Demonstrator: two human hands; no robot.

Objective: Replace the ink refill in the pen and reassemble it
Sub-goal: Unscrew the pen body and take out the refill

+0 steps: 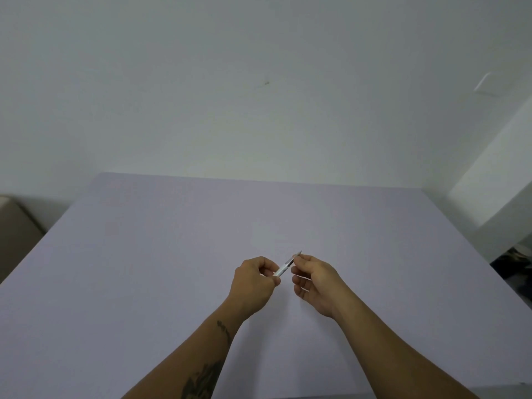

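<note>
A slim white and silver pen (283, 268) with a dark section near its tip is held between both hands above the middle of the pale lilac table (144, 269). My left hand (254, 283) grips the pen's rear end, with the fingers curled round the barrel. My right hand (313, 280) pinches the front part between thumb and forefinger. The metal tip pokes out past the right fingers, pointing up and to the right. Much of the barrel is hidden inside the left fist. No separate refill is visible.
A white wall rises right behind the table's far edge. A beige box-like thing (14, 226) stands off the left side. Dark clutter (515, 266) lies on the floor past the right edge, under a white ledge.
</note>
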